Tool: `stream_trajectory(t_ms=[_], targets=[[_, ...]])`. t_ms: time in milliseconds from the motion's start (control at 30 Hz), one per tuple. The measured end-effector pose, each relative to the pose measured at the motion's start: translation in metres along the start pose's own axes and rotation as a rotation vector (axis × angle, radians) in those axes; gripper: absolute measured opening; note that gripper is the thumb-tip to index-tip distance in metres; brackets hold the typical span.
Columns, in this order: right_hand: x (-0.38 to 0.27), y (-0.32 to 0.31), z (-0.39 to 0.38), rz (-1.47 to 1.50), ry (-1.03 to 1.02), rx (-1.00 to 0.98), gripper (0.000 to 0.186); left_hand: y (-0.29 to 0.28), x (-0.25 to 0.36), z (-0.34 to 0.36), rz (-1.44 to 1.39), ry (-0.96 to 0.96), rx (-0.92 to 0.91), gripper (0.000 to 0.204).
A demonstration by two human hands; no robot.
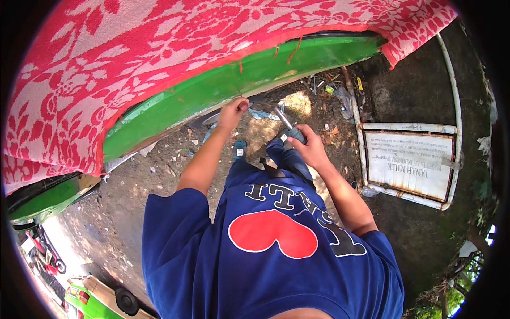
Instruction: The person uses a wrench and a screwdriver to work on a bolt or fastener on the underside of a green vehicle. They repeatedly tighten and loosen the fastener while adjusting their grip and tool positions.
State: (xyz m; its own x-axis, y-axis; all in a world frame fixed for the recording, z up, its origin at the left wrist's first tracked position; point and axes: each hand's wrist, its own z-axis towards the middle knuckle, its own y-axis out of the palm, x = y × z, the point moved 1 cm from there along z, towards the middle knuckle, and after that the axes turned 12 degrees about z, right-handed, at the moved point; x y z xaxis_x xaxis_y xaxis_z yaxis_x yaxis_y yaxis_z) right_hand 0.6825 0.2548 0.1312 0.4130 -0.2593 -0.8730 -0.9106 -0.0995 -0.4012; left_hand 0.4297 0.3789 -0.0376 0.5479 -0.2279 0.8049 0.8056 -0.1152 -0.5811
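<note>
My right hand [312, 151] is wrapped around the grey-blue grip of a hammer [284, 118], with its shiny metal shaft slanting up and left. My left hand [232, 114] is closed close to the lower edge of a green car-body panel [207, 80]. A rounded brownish end shows at its fist, but I cannot make out what it holds. A red and pale floral blanket [159, 42] lies over the upper part of the car body and hangs down over the panel, loose threads along its edge.
A rusty white metal frame with a sign board [409, 159] lies on the dirt ground [119, 218] at right. Litter and a crumpled plastic bag [344, 102] are scattered beyond my feet. Another green vehicle [87, 300] and a red motorcycle [50, 255] stand at lower left.
</note>
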Motion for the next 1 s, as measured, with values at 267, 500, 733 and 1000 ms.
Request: stream_trajectory(t_ms=[267,500,733,1000], targets=[[-0.005,0.033,0.026,-0.235,-0.221,-0.063,0.033,0.006,0.004,0.012,-0.015,-0.18,-0.019,0.029],[0.01,0.012,0.02,-0.123,0.006,0.002,0.035,0.016,-0.02,-0.027,0.06,-0.09,0.078,0.03],[0.034,0.001,0.006,-0.047,0.142,0.11,0.042,0.008,-0.001,-0.04,0.048,0.005,0.081,0.038],[0.015,0.006,-0.007,-0.019,0.133,0.082,0.043,0.003,0.002,-0.03,0.078,0.059,0.076,0.038]])
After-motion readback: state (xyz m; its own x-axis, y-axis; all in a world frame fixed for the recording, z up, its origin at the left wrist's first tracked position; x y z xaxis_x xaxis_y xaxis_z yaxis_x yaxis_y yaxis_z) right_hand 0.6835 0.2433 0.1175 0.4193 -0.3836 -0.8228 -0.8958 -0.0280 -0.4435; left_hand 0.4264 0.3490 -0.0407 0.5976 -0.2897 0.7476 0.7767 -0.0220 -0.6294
